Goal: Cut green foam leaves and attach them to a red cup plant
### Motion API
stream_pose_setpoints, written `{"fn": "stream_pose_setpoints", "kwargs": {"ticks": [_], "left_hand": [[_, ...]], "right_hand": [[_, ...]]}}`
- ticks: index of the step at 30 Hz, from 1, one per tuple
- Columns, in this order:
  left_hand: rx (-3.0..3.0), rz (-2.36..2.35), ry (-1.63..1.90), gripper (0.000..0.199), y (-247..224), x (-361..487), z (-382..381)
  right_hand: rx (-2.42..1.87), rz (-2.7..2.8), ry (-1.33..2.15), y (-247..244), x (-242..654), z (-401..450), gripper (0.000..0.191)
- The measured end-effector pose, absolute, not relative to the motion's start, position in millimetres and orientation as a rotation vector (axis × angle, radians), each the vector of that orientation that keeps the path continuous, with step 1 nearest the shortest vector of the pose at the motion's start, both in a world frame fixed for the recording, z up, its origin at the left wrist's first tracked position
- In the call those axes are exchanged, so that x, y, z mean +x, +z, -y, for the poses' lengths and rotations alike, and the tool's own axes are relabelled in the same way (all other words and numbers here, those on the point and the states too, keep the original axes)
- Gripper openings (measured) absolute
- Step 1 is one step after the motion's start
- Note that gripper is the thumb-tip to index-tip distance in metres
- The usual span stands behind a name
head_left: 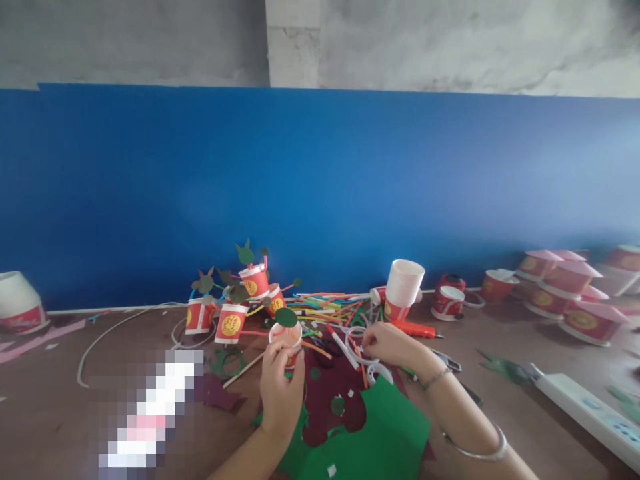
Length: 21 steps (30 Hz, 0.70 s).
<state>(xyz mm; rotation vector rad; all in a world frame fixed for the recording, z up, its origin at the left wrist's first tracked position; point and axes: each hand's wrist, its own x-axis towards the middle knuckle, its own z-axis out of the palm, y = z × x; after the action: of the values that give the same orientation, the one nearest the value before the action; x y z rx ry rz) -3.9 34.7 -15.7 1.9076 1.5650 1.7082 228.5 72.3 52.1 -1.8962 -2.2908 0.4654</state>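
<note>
My left hand (281, 383) has its fingers closed round the front of a paper cup (285, 332). A green paper disc (287, 317) stands over the cup's rim, and coloured straws stick out at its sides. To the right, my right hand (387, 343) is bent with its fingers together beside a coil of white tape (356, 335); whatever its fingertips hold, if anything, is too small to make out. Green paper (385, 433) and dark red paper (330, 380) with cut-outs lie beneath and between my hands.
Decorated cups (231, 323) stand at the back left. Loose straws (325, 303), a stack of white cups (405, 283) and an orange tool (414, 329) lie beyond my hands. A power strip (587, 410) and pink-topped cups (593, 323) are on the right.
</note>
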Motion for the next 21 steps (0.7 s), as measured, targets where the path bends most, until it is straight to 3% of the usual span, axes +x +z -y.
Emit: {"fn": "stream_pose_setpoints", "kwargs": {"ticks": [13, 21], "left_hand": [[2.105, -1.781, 1.702, 0.011, -12, -12, -42], [2.156, -1.704, 1.747, 0.011, -10, -9, -38]], "right_hand": [[-1.898, 2.447, 0.494, 48, 208, -63, 0.017], [-1.912, 2.256, 0.253, 43, 187, -70, 0.023]]}}
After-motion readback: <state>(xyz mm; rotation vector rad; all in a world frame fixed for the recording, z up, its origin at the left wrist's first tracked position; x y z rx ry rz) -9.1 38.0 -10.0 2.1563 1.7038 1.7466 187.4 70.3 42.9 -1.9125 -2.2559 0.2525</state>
